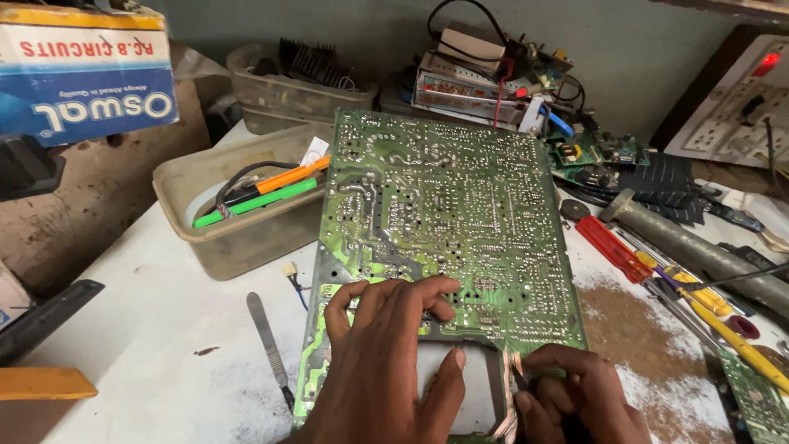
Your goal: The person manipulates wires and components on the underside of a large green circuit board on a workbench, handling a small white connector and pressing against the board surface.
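A large green circuit board (448,214) lies solder side up on the white bench, its near edge cut out in a notch. My left hand (386,362) presses flat on the board's near left part, fingers spread over the solder joints. At the board's near right corner, my right hand (571,399) pinches a thin dark tool against a strip of copper-coloured braid (509,395) that runs down the edge of the notch.
A beige plastic tub (238,234) with green and orange pens stands left of the board. A metal scalpel-like tool (269,341) lies on the bench at left. Screwdrivers (657,271), a grey cylinder and another small board crowd the right. Electronics clutter the back.
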